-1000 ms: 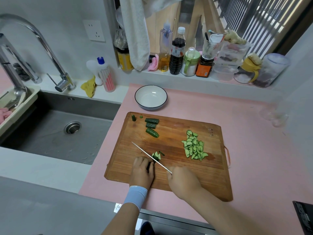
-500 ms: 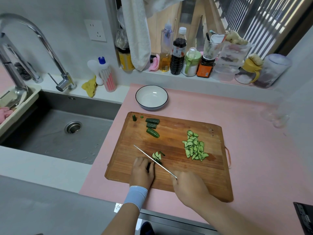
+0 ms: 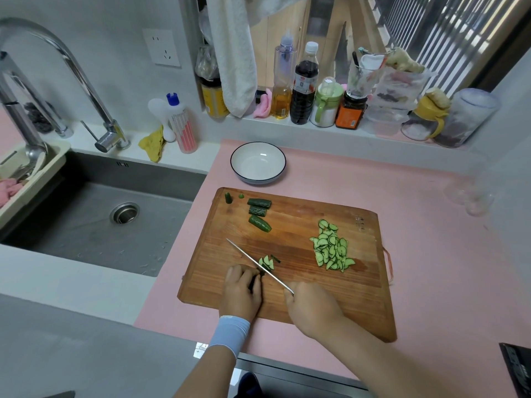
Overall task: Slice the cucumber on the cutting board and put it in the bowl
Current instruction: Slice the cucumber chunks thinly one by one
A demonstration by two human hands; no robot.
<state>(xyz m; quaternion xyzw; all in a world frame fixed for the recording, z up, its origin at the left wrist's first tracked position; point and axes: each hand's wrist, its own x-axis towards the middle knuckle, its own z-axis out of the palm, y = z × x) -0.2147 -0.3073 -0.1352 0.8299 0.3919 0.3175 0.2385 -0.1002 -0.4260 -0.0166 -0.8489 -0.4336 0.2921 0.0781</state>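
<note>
Hands are both busy near the front edge of the cutting board (image 3: 301, 300). The left hand (image 3: 242, 291) has its fingers curled down on a cucumber stub (image 3: 254, 281), and the right hand (image 3: 311, 307) is wrapped round the knife (image 3: 258, 265) handle. The blade runs diagonally, right up against the left fingers, with a few fresh slices (image 3: 267, 262) just past it. A bigger pile of slices (image 3: 330, 249) sits on the board's right half, and there are three uncut chunks (image 3: 258, 214) near its far-left corner. The white bowl (image 3: 258, 165) is on the pink desk (image 3: 431, 254) just beyond the board's far edge.

Home kitchen: sink (image 3: 94, 225), faucet (image 3: 71, 70), condiment bottles (image 3: 304, 84).
</note>
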